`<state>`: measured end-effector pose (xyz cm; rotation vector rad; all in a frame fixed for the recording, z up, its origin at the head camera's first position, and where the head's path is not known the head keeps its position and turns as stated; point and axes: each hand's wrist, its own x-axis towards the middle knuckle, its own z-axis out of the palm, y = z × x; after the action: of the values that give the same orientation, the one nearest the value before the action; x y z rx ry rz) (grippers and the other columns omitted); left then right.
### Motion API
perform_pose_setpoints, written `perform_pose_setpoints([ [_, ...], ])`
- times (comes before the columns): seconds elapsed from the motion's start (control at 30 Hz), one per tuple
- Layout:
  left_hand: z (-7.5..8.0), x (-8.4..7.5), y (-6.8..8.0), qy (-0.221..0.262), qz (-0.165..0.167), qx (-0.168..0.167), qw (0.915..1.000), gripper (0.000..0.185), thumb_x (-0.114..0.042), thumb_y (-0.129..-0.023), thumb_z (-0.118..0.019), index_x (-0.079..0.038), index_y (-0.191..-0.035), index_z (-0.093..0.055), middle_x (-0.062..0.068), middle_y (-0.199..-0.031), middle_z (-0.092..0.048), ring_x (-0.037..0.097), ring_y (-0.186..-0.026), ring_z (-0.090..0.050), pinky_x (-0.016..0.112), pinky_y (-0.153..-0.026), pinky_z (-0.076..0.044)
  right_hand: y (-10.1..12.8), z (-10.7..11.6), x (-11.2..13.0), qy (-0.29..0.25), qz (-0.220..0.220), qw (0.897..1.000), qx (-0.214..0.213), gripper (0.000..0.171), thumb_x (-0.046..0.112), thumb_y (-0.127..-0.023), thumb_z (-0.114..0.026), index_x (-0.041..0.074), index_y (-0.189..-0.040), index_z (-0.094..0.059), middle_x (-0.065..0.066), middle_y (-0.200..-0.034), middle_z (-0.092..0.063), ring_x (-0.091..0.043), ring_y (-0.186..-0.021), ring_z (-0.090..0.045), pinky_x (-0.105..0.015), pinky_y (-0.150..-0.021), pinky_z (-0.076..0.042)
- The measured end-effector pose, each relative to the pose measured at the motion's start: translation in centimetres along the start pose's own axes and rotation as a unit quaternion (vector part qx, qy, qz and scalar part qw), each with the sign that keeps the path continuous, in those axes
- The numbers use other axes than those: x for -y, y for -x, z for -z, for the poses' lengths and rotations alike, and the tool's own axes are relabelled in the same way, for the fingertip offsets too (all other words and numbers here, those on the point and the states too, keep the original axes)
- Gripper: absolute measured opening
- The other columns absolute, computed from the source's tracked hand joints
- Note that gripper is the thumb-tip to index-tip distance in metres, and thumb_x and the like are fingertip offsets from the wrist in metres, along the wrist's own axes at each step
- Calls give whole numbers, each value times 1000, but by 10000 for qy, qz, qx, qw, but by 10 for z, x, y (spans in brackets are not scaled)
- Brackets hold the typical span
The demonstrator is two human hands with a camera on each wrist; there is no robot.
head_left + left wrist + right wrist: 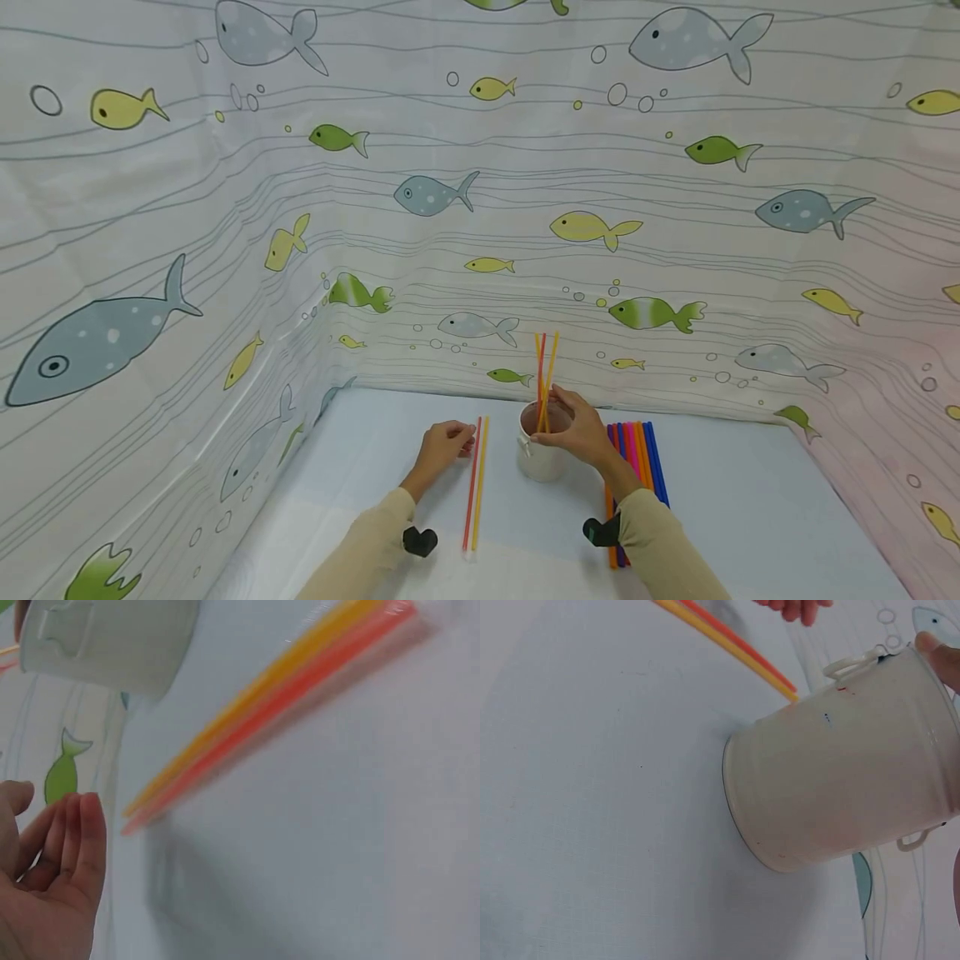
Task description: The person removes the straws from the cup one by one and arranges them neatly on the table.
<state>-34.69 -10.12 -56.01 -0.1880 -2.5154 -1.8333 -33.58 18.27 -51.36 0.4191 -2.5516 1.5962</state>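
A small white metal bucket (pixel 542 463) with little side handles stands upright on the table. My right hand (pixel 583 432) grips its rim, thumb at the near side and fingers toward the back. Out of its mouth rise a red straw (pixel 541 367) and two yellow-orange straws (pixel 553 354). Left of the bucket, a red straw (pixel 472 492) and a yellow straw (pixel 482 487) lie side by side on the table. My left hand (pixel 442 446) hovers at their far end, fingers loosely bent with nothing between them; the left wrist view shows it apart from the straws.
Several coloured sticks (pixel 655 458) in blue, orange, pink and purple lie in a row at the right, partly under my right forearm. A white table (pixel 750 500) carries everything. Fish-printed cloth (pixel 420 275) closes in the back and sides.
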Motion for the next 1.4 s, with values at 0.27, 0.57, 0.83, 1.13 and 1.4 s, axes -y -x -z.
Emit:
perform_pose_setpoints([
  [0.27,-13,-39,-26,1,-562,104,9984,23,-20,-95,-66,1,-102,-72,16,-91,-71,22,-79,-70,29,-69,-60,0,0,1,2,-86,10000,-14,101,28,-67,-92,11,-150,-38,-4,-137,-51,-29,-132,-45,-53,-110,-34],
  [0.57,-35,-71,-45,-88,-1012,221,9946,21,-15,-94,-67,-1,-109,-71,11,-94,-72,26,-85,-71,25,-69,-59,1,-1,0,197,-176,9996,-91,101,30,-66,-92,13,-150,-39,-2,-138,-51,-28,-131,-45,-55,-109,-34],
  [0.83,-58,-90,-53,-457,-1291,234,9903,27,-18,-92,-70,-1,-114,-70,6,-101,-73,18,-87,-71,26,-75,-58,1,0,-1,190,-85,9997,-153,100,29,-66,-92,11,-149,-40,-3,-137,-53,-28,-129,-46,-56,-110,-32],
  [1.13,-77,-97,-57,-203,-1220,157,9922,27,-14,-87,-75,-1,-111,-71,7,-98,-73,18,-90,-70,25,-77,-57,0,-1,-2,266,-59,9995,-151,103,39,-64,-92,15,-150,-40,0,-137,-53,-26,-130,-46,-55,-109,-34],
  [1.4,-84,-93,-58,375,-831,23,9958,25,-16,-88,-75,-1,-108,-72,7,-96,-73,16,-90,-69,26,-75,-58,0,-1,-3,284,-203,9993,-129,104,40,-63,-92,17,-150,-40,2,-137,-52,-25,-131,-45,-53,-110,-33],
])
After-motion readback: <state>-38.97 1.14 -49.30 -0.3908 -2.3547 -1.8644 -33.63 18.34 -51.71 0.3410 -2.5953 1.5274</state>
